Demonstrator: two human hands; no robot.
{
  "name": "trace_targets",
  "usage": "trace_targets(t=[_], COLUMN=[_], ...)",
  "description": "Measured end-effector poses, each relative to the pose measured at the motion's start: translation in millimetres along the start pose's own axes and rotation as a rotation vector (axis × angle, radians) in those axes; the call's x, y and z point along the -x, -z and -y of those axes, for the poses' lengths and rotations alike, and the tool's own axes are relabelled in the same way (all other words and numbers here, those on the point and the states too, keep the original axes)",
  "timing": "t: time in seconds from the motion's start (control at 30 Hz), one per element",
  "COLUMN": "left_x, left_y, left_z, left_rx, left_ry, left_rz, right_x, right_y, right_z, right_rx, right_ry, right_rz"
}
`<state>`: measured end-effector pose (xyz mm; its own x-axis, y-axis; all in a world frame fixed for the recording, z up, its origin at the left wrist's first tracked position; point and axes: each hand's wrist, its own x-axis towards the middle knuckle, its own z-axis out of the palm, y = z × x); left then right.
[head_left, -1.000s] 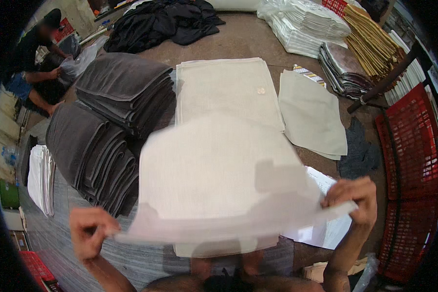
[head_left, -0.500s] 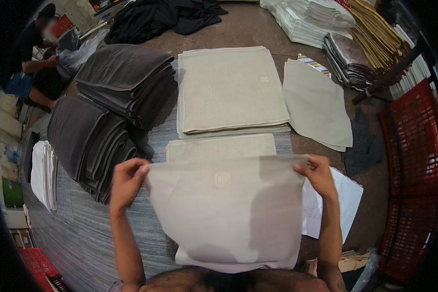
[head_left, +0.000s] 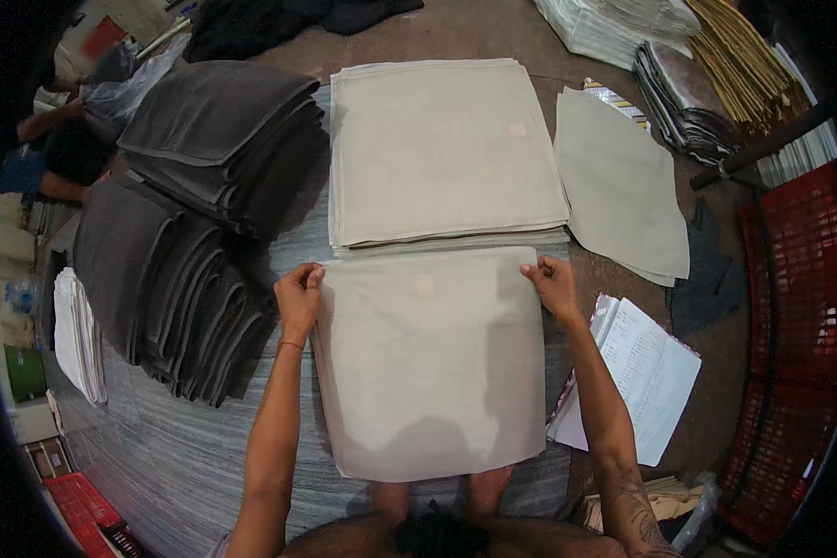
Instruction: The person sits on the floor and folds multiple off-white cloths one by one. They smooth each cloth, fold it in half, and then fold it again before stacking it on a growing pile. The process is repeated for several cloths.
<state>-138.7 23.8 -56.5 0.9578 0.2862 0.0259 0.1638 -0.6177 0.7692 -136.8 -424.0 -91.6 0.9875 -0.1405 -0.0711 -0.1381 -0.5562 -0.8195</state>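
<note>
Near the right edge of the grey streaked mat (head_left: 186, 456), a beige cloth (head_left: 428, 372) lies spread almost flat in front of the person's legs, a small pale emblem close to its far edge. Layers of similar fabric peep out beneath it along the left side. From where I stand, the left hand (head_left: 298, 296) has the cloth's far left corner pinched between thumb and fingers. The right hand (head_left: 553, 288) grips the far right corner in the same narrow way, its forearm passing over the white papers (head_left: 646, 381) at the mat's right edge.

Just beyond the cloth, by the mat's far right corner, sits a neat beige stack (head_left: 442, 153); whether the two touch, I can't tell. A loose pale cloth (head_left: 623, 186) slants beside that stack, reaching out over the brown floor (head_left: 493, 39). Left of the stack, toward the mat's far left corner, two dark grey piles of folded fabric (head_left: 219, 107) bulge against each other, and a slim white pile (head_left: 79, 339) lies at the mat's left edge. Past the dark piles, a co-worker's hand (head_left: 70, 110) is at a clear plastic bag (head_left: 144, 88). Red crates (head_left: 795, 307) stand off to the right.
</note>
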Motion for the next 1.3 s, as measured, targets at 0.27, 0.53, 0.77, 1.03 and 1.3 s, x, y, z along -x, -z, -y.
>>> trace_targets(t=[0.27,0.53,0.77,1.03,1.3], left_x=[-9.6,98.3,216.1,243.9,246.0], left_y=[9.3,30.9,55.4,57.6,16.0], left_z=[-7.8,-6.3,11.3,27.6,-51.0], left_rx=[-0.161,-0.11,-0.229,-0.315,0.023], left_ry=[-0.084,0.121,0.304,0.294,-0.304], left_rz=[0.09,0.13,0.145,0.118,0.369], right_x=[-5.1,70.2,191.6,284.8,262.3], right_y=[-2.1,18.8,39.4,42.4,45.2], right_z=[15.3,34.2,31.7,2.6,53.3], right_rx=[0.136,0.071,0.117,0.072,0.468], right_ry=[-0.144,-0.277,-0.488,-0.545,-0.358], right_rz=[-0.006,0.061,0.249,0.314,0.022])
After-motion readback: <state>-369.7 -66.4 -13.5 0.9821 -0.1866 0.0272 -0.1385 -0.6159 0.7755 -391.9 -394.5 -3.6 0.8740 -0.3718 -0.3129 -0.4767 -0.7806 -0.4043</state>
